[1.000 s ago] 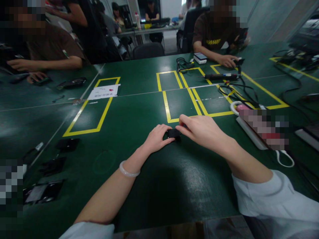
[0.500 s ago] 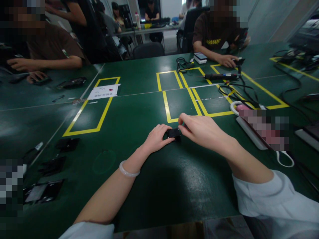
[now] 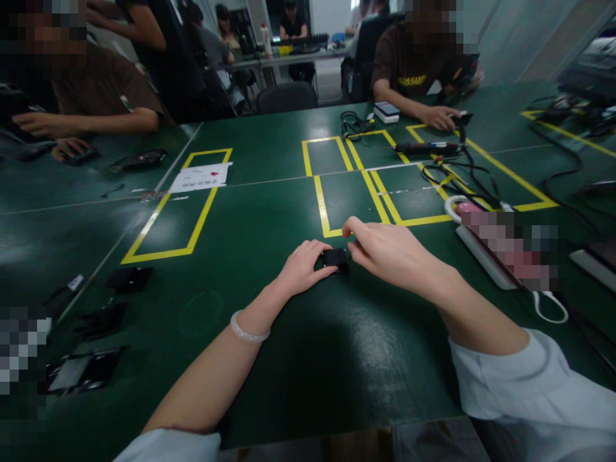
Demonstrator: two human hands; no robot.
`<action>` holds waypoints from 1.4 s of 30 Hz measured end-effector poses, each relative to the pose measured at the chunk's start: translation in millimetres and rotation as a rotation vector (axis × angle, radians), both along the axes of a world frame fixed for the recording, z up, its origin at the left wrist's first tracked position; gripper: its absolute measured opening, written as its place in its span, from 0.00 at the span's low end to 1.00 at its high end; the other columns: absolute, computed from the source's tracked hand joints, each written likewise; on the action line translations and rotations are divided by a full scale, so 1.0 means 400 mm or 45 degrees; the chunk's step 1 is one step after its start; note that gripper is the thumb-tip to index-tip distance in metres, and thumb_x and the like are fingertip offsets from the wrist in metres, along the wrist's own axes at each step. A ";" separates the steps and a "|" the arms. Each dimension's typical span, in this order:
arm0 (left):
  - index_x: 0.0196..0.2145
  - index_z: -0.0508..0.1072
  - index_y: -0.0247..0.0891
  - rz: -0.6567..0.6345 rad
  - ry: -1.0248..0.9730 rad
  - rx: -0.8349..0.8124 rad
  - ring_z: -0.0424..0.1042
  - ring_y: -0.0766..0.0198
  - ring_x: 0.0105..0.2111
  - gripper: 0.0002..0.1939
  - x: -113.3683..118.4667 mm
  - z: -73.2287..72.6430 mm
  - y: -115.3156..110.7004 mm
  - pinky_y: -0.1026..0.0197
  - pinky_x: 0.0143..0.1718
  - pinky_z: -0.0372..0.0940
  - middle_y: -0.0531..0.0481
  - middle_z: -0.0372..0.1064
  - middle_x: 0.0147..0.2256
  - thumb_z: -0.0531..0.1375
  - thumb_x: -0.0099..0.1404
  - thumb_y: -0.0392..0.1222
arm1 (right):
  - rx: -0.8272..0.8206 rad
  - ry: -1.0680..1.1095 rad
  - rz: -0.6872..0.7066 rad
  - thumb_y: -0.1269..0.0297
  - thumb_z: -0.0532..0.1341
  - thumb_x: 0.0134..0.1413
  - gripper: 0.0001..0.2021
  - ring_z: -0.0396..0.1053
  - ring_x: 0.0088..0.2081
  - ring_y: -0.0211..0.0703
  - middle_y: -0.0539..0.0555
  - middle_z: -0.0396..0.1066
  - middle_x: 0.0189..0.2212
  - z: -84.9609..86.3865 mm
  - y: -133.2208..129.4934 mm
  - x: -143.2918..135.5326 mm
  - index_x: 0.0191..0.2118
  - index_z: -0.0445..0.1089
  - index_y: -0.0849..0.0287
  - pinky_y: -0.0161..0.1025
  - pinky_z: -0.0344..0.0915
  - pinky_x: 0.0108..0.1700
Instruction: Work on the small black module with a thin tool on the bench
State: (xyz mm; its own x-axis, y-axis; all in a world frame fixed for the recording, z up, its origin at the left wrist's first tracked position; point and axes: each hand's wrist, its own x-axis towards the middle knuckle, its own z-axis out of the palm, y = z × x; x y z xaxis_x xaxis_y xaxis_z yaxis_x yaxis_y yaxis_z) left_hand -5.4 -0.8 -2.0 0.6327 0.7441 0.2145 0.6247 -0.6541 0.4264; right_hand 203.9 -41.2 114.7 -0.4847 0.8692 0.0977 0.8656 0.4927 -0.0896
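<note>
My left hand (image 3: 305,266) grips a small black box-shaped part (image 3: 335,258) between thumb and fingers, low over the green table (image 3: 269,385). Small bright spots show on the part's side; its exact kind is too small to make out. Just right of it is my right hand (image 3: 385,250), its index finger curled above the thumb with a gap between their tips. Nothing shows in that gap. The right hand's other fingers are hidden behind it. A pale bracelet (image 3: 249,327) circles my left wrist.
Black parts (image 3: 129,280) lie at the left. A phone with a strap (image 3: 505,247) lies at the right, near cables (image 3: 474,176) and a black pen-like tool (image 3: 428,148). Yellow tape (image 3: 158,255) and a paper label (image 3: 202,177) mark the table. People sit across it.
My right index finger and thumb have parted slightly beside the black part. My left hand stays in place with its grip.
</note>
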 end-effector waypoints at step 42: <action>0.48 0.66 0.39 0.004 -0.011 0.005 0.65 0.55 0.42 0.19 0.000 0.000 -0.001 0.53 0.44 0.63 0.45 0.68 0.42 0.57 0.66 0.54 | 0.012 -0.111 -0.025 0.61 0.45 0.66 0.12 0.73 0.31 0.47 0.54 0.75 0.30 -0.004 0.008 -0.006 0.45 0.62 0.58 0.38 0.46 0.27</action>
State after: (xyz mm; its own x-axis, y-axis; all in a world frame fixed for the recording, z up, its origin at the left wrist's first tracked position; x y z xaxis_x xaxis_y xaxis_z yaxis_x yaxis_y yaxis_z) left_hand -5.6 -1.3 -2.0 0.6286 0.7453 0.2224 0.6232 -0.6537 0.4293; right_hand 201.6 -38.1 113.0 -0.4742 0.8781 0.0639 0.8796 0.4757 -0.0091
